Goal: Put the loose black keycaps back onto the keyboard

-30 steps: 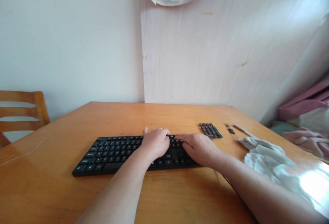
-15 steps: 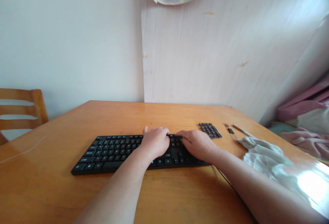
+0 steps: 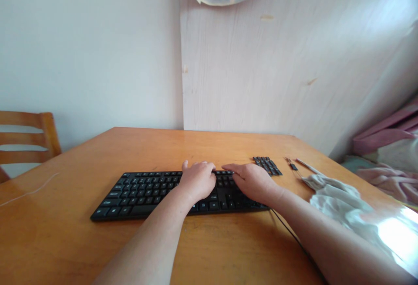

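A black keyboard (image 3: pixel 146 193) lies on the wooden table in front of me, slightly angled. My left hand (image 3: pixel 198 181) rests over its middle, fingers curled down at the far edge and one digit sticking up. What its fingertips touch is mostly hidden behind the hand. Over the right end of the keyboard is my right hand (image 3: pixel 251 180), its index finger stretched out to the left above the top row. Its other fingers are hidden beneath the palm. Just beyond this hand, several loose black keycaps (image 3: pixel 267 165) lie in rows on the table.
Right of the keycaps lie a small black-and-copper tool (image 3: pixel 293 167), a thin pen-like stick (image 3: pixel 307 165) and a crumpled grey cloth (image 3: pixel 336 193). The keyboard cable (image 3: pixel 287 228) runs under my right forearm. A wooden chair (image 3: pixel 29 139) stands left; a white thread (image 3: pixel 31 192) lies on the table.
My right hand has shifted slightly right, and its index finger has lifted off the keyboard's top row. The left hand stays in place on the keyboard.
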`<state>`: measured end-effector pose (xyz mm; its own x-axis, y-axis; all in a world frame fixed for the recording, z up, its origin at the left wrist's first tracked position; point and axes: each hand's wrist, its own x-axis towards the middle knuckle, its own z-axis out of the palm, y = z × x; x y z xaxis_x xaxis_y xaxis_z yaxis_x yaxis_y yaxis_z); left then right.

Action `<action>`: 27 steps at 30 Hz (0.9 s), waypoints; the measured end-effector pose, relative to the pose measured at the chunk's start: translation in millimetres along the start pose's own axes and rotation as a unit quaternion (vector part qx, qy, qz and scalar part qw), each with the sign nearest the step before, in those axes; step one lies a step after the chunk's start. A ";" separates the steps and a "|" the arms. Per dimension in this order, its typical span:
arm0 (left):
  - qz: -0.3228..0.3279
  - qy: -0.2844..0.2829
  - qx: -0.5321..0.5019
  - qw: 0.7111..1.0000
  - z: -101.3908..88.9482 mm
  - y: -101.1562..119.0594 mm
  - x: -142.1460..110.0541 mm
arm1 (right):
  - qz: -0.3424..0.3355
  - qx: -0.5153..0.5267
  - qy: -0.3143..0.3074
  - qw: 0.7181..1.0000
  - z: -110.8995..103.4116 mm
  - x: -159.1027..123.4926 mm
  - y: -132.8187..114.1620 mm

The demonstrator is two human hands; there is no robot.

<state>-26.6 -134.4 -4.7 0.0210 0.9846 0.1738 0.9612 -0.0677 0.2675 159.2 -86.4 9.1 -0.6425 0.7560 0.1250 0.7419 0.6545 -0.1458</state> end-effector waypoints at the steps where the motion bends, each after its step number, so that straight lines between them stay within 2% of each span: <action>1: 0.001 0.000 -0.001 1.000 0.0 -0.1 0.1 | 0.004 0.000 0.004 1.000 -0.7 -0.2 1.9; 8: -0.004 -0.005 0.006 1.000 0.3 -1.0 0.2 | 0.015 -0.051 -0.053 0.997 -4.8 -4.8 3.5; 17: 0.004 -0.001 0.007 1.000 1.4 -1.4 0.2 | 0.040 -0.033 -0.021 0.998 -12.0 -9.8 14.6; 23: 0.007 0.004 0.001 1.000 2.2 -0.4 -0.9 | 0.015 -0.060 -0.053 0.997 -9.1 -12.7 14.3; 27: 0.015 -0.014 0.001 1.000 -0.2 1.2 -1.7 | 0.011 -0.076 -0.047 0.996 -10.2 -13.0 14.2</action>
<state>-25.6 -136.2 -4.5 0.0582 0.9861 0.1556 0.9603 -0.0979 0.2614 180.0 -86.9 15.5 -0.6363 0.7708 0.0302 0.7712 0.6366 0.0029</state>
